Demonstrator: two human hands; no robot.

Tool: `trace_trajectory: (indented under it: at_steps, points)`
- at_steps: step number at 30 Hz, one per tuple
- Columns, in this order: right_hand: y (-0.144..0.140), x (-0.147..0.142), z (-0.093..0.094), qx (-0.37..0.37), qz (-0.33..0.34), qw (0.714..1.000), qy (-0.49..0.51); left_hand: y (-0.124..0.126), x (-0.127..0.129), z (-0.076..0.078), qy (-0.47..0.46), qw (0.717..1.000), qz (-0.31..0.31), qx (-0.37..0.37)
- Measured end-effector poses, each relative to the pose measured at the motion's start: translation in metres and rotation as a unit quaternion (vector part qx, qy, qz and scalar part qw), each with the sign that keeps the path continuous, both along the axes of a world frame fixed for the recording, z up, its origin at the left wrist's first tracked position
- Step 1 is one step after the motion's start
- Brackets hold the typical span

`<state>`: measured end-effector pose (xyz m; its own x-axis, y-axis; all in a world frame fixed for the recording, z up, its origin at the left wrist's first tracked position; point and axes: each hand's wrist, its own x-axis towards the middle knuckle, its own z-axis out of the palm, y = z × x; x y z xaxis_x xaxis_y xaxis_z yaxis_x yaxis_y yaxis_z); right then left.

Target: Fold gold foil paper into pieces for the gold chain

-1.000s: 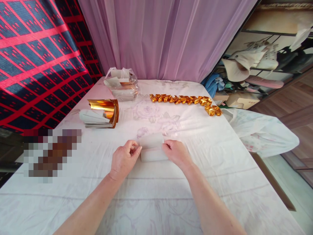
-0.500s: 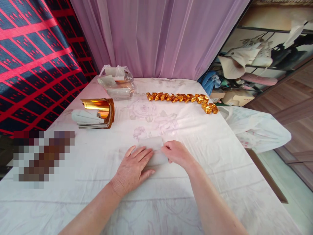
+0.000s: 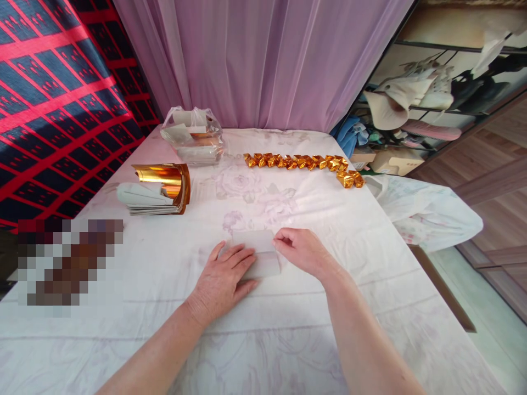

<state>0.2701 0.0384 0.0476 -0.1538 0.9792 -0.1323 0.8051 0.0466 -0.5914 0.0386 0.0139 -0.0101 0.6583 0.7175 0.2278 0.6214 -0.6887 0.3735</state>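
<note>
The sheet (image 3: 267, 266) lies on the table (image 3: 173, 351) in front of the person, pale side up, a line running across it that parts a far strip from a near one. Its left part is under the left hand (image 3: 227, 278), whose fingers (image 3: 236, 262) are spread and laid flat over the paper, pointing away and to the right, with the thumb set apart on the near side. At the sheet's right edge, beside the far strip, is the right hand (image 3: 302, 248); its fingers (image 3: 284, 237) are curled, thumb and forefinger tips pressed together against that edge, though whether the paper is caught between them cannot be told. The middle of the sheet shows uncovered between the two hands. Farther off to the left stands a stack (image 3: 161, 174) of curved sheets, gold on one face and pale on the other. Behind it, near the far edge, a clear bag (image 3: 205, 156) holds more paper. A row of gold pieces (image 3: 295, 161) runs across the far right of the table, with two more nearer at its right end. A pixelated patch covers something at the left. Beyond the table hang a purple curtain (image 3: 255, 60) and, to the left, a red and dark checked cloth (image 3: 37, 104). To the right, shelves carry a pale cap (image 3: 387, 108), a blue cloth (image 3: 349, 137) and a box (image 3: 397, 163).
</note>
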Motion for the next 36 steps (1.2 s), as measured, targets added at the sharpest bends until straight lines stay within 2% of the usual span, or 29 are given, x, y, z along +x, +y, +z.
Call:
trace_trajectory:
  at_steps: [4,7,10,18,36]
  points:
    - [-0.006,-0.003,-0.01,0.088,0.092,0.991,0.043,0.0,0.0,0.0,0.004,1.0,0.005,-0.004]
    - [-0.014,0.0,-0.024,0.117,0.14,0.983,0.006,0.001,0.001,0.0,0.002,1.0,0.008,-0.004]
    - [-0.022,0.009,-0.036,0.144,0.168,0.975,0.016,0.002,0.001,-0.001,0.001,1.0,0.013,-0.009]
    - [-0.026,0.019,-0.054,0.181,0.165,0.967,0.066,0.004,0.0,-0.001,-0.006,1.0,0.019,-0.019]
    - [-0.029,0.024,-0.054,0.175,0.197,0.963,0.05,0.002,-0.004,-0.002,-0.013,1.0,0.004,-0.007]
